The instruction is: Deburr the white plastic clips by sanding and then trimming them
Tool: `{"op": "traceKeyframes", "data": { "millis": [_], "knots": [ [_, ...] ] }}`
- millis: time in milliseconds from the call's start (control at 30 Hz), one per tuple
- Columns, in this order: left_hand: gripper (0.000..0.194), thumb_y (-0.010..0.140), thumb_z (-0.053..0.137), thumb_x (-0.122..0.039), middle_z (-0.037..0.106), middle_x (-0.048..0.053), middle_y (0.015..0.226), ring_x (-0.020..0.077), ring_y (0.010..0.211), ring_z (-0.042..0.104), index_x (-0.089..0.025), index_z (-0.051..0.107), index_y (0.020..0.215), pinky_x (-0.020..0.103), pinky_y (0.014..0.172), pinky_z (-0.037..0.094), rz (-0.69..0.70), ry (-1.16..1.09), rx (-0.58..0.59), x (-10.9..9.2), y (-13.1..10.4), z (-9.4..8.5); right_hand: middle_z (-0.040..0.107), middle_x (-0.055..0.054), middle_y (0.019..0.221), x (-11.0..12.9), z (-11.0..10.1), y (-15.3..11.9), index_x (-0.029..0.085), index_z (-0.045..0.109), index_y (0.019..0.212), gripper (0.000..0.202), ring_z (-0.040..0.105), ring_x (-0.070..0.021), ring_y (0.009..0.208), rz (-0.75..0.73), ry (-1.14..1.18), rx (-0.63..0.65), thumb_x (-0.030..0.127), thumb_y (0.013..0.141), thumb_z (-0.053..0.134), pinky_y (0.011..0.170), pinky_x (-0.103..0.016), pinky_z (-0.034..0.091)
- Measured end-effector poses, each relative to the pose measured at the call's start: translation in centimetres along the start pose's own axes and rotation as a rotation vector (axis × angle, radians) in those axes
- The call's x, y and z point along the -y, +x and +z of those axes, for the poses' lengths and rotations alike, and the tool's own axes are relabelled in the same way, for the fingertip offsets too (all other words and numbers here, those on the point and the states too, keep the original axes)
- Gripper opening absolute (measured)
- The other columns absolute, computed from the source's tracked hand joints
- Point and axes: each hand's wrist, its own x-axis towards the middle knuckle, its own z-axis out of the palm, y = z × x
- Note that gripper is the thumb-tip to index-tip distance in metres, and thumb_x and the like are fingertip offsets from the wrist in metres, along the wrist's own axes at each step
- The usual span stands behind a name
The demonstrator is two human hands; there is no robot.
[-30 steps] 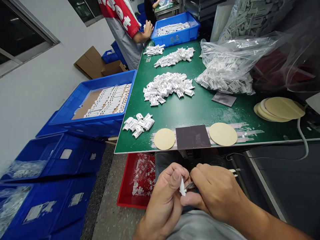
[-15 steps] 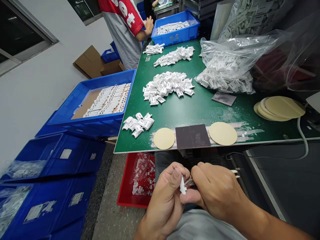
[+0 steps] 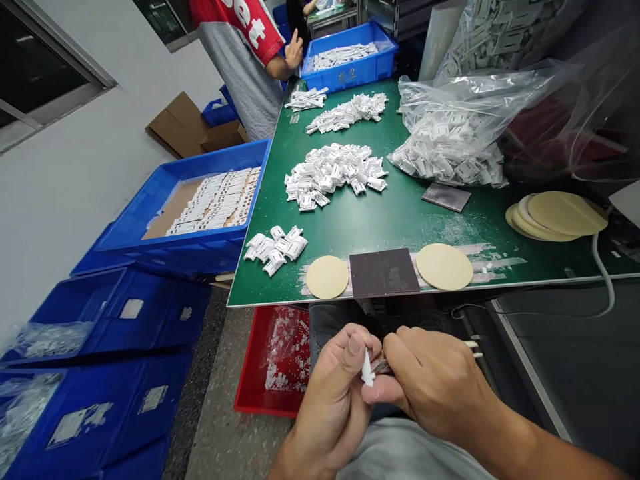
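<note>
My left hand [image 3: 334, 393] pinches a small white plastic part [image 3: 367, 369] between thumb and fingers, in front of the table edge. Closed around a metal tool [image 3: 381, 365] is my right hand [image 3: 433, 380]; the tool's tip meets the white part, and two pale handle ends [image 3: 473, 350] stick out behind the hand. Most of the tool is hidden by the fingers. On the green table [image 3: 370, 220] above my hands lie a dark pad [image 3: 384, 272] and two round cream discs [image 3: 327, 277], [image 3: 445, 267]. A small group of white parts [image 3: 276, 249] is at the left corner.
White piles [image 3: 336, 173] and a plastic bag of parts [image 3: 455, 143] lie farther back. A red bin [image 3: 245, 393] stands below the table, blue crates [image 3: 135, 233] at the left. A person [image 3: 240, 60] stands by a blue bin [image 3: 350, 73] at the far end.
The person at the far end has shifted slightly left and changed the hand's pose. My hands stay almost in place, still holding the white part and the tool.
</note>
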Motion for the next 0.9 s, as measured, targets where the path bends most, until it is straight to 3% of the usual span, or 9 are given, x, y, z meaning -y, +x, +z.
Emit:
{"op": "traceKeyframes", "data": {
  "millis": [900],
  "knots": [
    [0.034,0.079,0.083,-0.035,0.046,-0.002,0.069,0.0092,0.065,0.040,-0.015,0.059,0.069,0.019,0.061,0.038,0.062,0.010,-0.036,-0.12,0.23,0.54,0.045,0.000,0.057,-0.19,0.26,0.11,0.023,0.050,0.069,0.056,0.034,-0.0188,0.053,-0.013,-0.047,-0.005,0.053,0.106,0.021,0.055,-0.035,0.020]
  ]
}}
